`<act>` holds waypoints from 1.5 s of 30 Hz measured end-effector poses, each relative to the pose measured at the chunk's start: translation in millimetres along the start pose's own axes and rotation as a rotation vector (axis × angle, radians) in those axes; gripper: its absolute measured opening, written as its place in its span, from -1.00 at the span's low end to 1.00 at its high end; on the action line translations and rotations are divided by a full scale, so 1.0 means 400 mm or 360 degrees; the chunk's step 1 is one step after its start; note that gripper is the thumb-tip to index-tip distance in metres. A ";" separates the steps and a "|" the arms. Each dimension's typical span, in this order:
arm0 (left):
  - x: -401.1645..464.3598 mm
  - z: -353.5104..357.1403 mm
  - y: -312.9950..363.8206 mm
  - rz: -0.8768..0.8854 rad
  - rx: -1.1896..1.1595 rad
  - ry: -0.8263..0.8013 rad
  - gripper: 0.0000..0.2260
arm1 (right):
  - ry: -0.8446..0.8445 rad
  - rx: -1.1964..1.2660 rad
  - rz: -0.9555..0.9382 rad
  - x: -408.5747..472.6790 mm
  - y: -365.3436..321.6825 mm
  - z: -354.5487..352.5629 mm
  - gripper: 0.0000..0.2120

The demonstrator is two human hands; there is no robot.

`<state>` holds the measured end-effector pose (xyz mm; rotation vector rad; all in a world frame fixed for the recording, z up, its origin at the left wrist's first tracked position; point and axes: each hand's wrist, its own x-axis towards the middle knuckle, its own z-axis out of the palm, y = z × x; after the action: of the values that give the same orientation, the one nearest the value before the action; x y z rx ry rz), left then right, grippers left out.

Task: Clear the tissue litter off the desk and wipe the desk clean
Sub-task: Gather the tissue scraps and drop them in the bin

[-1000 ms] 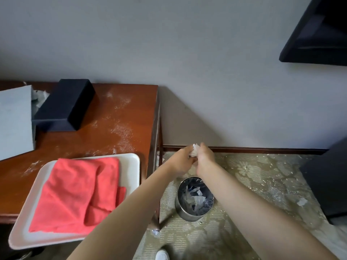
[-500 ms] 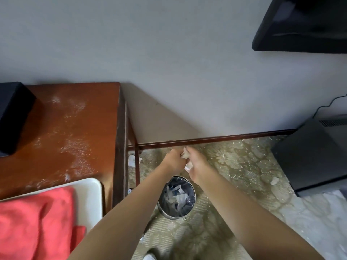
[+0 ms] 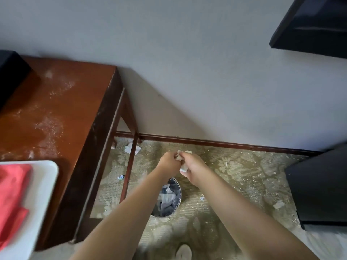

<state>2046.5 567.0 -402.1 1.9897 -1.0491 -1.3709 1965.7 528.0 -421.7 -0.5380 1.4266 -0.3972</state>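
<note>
My left hand point(image 3: 169, 162) and my right hand point(image 3: 195, 166) meet above the floor to the right of the desk, both gripping a crumpled wad of white tissue point(image 3: 181, 156) between them. Just below and nearer to me stands a round metal bin point(image 3: 170, 199) with tissue scraps inside, partly hidden by my left forearm. The brown wooden desk point(image 3: 62, 113) at the left carries white dusty residue. On its near corner sits a white tray point(image 3: 45, 184) holding a red cloth point(image 3: 11, 194).
A dark box point(image 3: 11, 76) sits at the desk's far left. Tissue scraps point(image 3: 132, 148) and crumbs litter the patterned carpet. A black cabinet point(image 3: 319, 188) stands at the right, and a dark screen point(image 3: 315, 25) hangs on the wall. My shoe point(image 3: 183, 252) shows below.
The view has swung right and down, pushing desk and tray toward the left edge. Both hands stay together on the tissue wad above the bin.
</note>
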 end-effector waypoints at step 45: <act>0.637 0.378 -1.067 -0.0477 0.0736 -0.0042 -0.64 | -0.0224 -0.1497 -0.0324 1.008 0.937 0.014 -0.52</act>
<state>2088.4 608.4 -918.3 2.5570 -1.2007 -1.3970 1994.5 608.7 -965.5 -1.4441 1.3713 0.1887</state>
